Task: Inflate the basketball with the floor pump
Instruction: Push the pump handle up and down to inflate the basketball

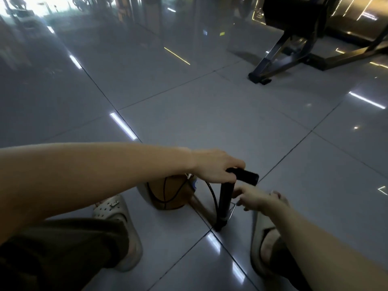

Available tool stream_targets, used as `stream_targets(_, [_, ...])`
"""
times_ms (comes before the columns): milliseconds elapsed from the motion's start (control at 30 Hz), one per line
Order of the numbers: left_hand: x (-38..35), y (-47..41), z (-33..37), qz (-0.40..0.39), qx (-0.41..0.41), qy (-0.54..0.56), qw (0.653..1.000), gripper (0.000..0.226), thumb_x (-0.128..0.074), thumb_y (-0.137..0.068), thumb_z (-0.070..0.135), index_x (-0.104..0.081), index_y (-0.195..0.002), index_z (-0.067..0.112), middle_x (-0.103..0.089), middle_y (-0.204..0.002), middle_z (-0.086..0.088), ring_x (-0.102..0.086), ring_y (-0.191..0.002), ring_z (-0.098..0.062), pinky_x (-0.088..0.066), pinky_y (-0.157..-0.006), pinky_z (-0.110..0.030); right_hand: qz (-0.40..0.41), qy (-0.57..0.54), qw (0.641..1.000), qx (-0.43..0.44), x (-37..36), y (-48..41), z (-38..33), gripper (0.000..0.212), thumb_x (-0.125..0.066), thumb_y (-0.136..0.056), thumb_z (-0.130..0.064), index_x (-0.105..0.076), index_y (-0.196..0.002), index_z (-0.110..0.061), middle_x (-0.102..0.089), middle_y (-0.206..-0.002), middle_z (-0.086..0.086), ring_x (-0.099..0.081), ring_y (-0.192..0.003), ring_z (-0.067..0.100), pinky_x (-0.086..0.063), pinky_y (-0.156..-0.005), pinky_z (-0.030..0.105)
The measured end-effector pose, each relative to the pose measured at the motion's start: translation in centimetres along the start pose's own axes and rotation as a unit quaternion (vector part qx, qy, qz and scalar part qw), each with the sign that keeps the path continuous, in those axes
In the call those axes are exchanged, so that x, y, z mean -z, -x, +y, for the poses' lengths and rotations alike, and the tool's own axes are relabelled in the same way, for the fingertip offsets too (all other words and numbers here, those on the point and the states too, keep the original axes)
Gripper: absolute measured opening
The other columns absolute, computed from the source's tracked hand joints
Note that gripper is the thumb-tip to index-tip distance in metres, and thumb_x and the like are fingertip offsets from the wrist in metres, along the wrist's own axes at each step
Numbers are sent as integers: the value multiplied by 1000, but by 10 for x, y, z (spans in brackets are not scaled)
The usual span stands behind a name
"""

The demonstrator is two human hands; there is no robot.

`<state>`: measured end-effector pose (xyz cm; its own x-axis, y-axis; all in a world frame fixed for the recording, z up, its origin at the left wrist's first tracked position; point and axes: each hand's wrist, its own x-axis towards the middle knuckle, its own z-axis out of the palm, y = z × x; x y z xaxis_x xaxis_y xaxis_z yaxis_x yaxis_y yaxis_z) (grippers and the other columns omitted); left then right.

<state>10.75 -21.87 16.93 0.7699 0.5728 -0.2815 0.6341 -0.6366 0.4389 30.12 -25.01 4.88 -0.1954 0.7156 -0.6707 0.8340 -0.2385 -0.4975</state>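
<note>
Nearest the camera, two pale foam clogs, the left clog [117, 227] and the right clog [262, 238], stand on the glossy grey tiled floor [210, 114] either side of a slim black floor pump [225, 202], which stands upright. The right hand [255, 197] hangs just beside the barrel, below the bar; it is blurred, so whether its fingers touch or hold anything cannot be told. The left hand [216, 166] has its fingers curled over one end of the black T-shaped handle [245, 176]. A thin black hose [213, 196] arcs towards the orange basketball [168, 194], on the floor just behind the pump. Well beyond stands a dark metal gym machine [294, 49].

Pumping seems under way or about to start. The next stroke likely needs the right hand on the handle's free end and a steadied base.
</note>
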Motion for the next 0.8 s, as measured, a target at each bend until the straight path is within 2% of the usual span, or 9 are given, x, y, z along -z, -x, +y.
stream_targets(33, [-1, 5, -1, -2, -9, -4, 1000, 18, -52, -97, 23, -54, -114, 23, -50, -72, 10, -49, -67, -4, -32, -63, -32, -3, 59, 998, 17, -11, -7, 4, 49, -39, -91, 9, -61, -130, -9, -61, -124, 3, -63, -97, 15, -49, -81, 21])
stream_targets(133, [-7, 18, -5, -3, -11, -26, 1000, 18, -53, -94, 27, -50, -112, 26, -53, -70, 6, -52, -67, -9, -32, -63, -34, -50, 160, 984, 63, -46, -34, 26, 52, -43, -91, 7, -53, -140, -7, -52, -145, 13, -51, -129, 29, -41, -102, 28])
stream_targets(200, [-13, 22, -8, 14, 0, -33, 999, 20, -55, -96, 34, -50, -114, 26, -55, -69, 5, -53, -66, -10, -33, -62, -34, -48, 209, 974, 73, -66, -49, 48, 57, -51, -95, -9, -37, -151, -12, -35, -156, 14, -39, -140, 31, -36, -109, 32])
stream_targets(267, [-11, 26, -11, 29, 14, -19, 999, 23, -59, -99, 41, -53, -114, 25, -54, -68, 10, -52, -64, -2, -33, -63, -33, -40, 273, 960, 50, -85, -53, 67, 70, -48, -99, -27, -15, -159, -14, -10, -168, 11, -16, -153, 29, -26, -119, 40])
stream_targets(333, [6, 28, -13, 75, 26, -8, 997, 21, -59, -101, 43, -57, -110, 25, -51, -67, 16, -51, -63, 6, -34, -64, -29, -42, 322, 945, 36, -100, -50, 81, 75, -41, -101, -33, -1, -161, -12, 9, -169, 9, 4, -156, 25, -14, -124, 42])
stream_targets(400, [32, 29, -13, 127, 51, -19, 990, 18, -57, -102, 45, -60, -106, 27, -52, -69, 16, -51, -65, 8, -33, -62, -27, -26, 338, 940, 34, -110, -47, 87, 78, -36, -101, -38, 6, -160, -9, 16, -168, 9, 11, -156, 25, -11, -124, 42])
stream_targets(567, [35, 20, 3, 119, 40, -55, 991, 18, -54, -102, 46, -59, -102, 28, -53, -66, 12, -52, -64, 5, -31, -57, -23, -36, 287, 957, 25, -112, -50, 87, 78, -35, -100, -32, 9, -159, -7, 18, -167, 10, 14, -155, 25, -10, -125, 43])
stream_targets(700, [4, 13, 10, 105, 31, -69, 992, 19, -52, -102, 47, -55, -102, 28, -53, -66, 11, -51, -63, -10, -31, -60, -33, -45, 244, 969, 21, -106, -41, 91, 78, -39, -99, -27, 6, -159, -5, 17, -167, 11, 12, -155, 26, -5, -126, 40])
stream_targets(800, [-19, 13, 15, 80, 29, -81, 993, 19, -49, -104, 45, -53, -106, 26, -52, -66, 10, -50, -60, -13, -33, -59, -34, -36, 163, 985, 31, -96, -27, 92, 62, -43, -99, -25, -26, -155, -5, -18, -166, 6, -19, -153, 26, -22, -122, 38])
